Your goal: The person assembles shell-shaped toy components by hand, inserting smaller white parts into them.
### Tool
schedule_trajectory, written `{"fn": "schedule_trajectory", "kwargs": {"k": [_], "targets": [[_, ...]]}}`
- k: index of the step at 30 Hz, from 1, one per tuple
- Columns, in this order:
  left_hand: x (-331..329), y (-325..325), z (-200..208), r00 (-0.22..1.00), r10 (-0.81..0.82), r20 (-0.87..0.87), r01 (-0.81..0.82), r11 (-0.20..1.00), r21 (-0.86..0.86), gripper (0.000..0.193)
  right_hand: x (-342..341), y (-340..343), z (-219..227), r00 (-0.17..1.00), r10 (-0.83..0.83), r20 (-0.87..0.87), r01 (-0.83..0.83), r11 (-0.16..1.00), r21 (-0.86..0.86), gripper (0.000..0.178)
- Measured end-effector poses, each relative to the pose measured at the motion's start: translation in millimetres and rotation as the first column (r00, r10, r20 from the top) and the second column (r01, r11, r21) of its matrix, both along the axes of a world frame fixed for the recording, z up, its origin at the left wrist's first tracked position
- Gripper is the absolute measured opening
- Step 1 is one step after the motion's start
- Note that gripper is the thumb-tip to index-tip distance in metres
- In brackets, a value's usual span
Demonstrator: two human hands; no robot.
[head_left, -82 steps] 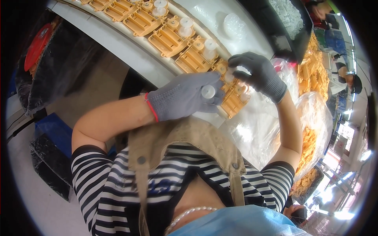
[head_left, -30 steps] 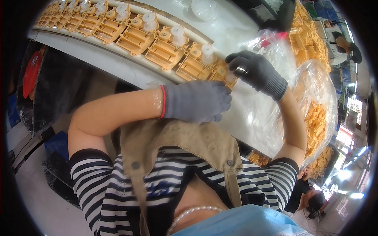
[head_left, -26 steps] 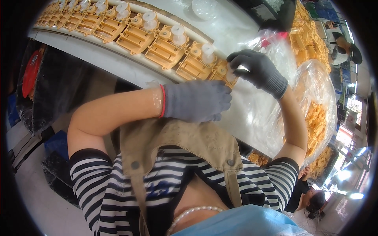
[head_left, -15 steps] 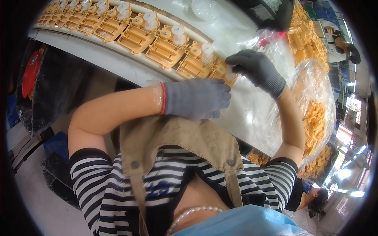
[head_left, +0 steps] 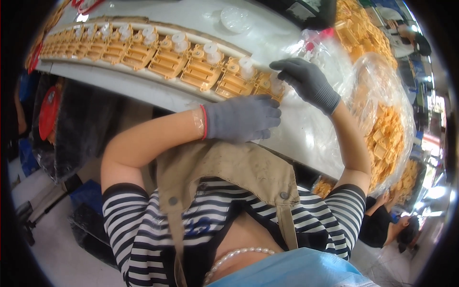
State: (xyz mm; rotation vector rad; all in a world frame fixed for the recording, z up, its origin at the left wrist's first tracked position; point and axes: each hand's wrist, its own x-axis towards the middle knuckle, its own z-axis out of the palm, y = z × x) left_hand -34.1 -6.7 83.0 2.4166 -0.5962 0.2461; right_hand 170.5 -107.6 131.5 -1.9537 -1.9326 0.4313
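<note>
A curved row of yellow plastic housings (head_left: pixel 201 75) runs along a pale rail, several of them fitted with clear white gear wheels (head_left: pixel 210 51). At the row's right end, my gloved right hand (head_left: pixel 308 83) hovers with bent, parted fingers close to the last housing (head_left: pixel 264 87) and its whitish gear (head_left: pixel 277 82). Nothing shows between those fingers; whether they touch the gear is unclear. Just below the row's end, my gloved left hand (head_left: pixel 244 118) has its fingers stretched to the right, holding nothing visible. Its fingertips are near the last housing's lower edge.
Clear plastic bags (head_left: pixel 356 81) stand right of my right hand. Beyond them lie heaps of yellow parts (head_left: pixel 385 136). A round clear dish or bag (head_left: pixel 235 19) is on the white table (head_left: pixel 306 143). Other people work at far right.
The view has shifted slightly, showing more of the row's far left. Both hands stay near the last housing; my right hand's fingers have barely changed.
</note>
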Motion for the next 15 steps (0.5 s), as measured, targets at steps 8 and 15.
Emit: {"fn": "schedule_trajectory", "kwargs": {"k": [8, 15], "targets": [[-10, 18, 15, 0.989, -0.007, 0.146, 0.018, 0.997, -0.076, 0.033, 0, 29, 49, 0.977, -0.149, -0.152, 0.181, 0.956, 0.229, 0.016], [-75, 103, 53, 0.882, 0.343, 0.324, -0.25, 0.922, -0.296, 0.033, -9, 207, 81, 0.976, -0.147, -0.161, 0.163, 0.982, 0.095, 0.027]]}}
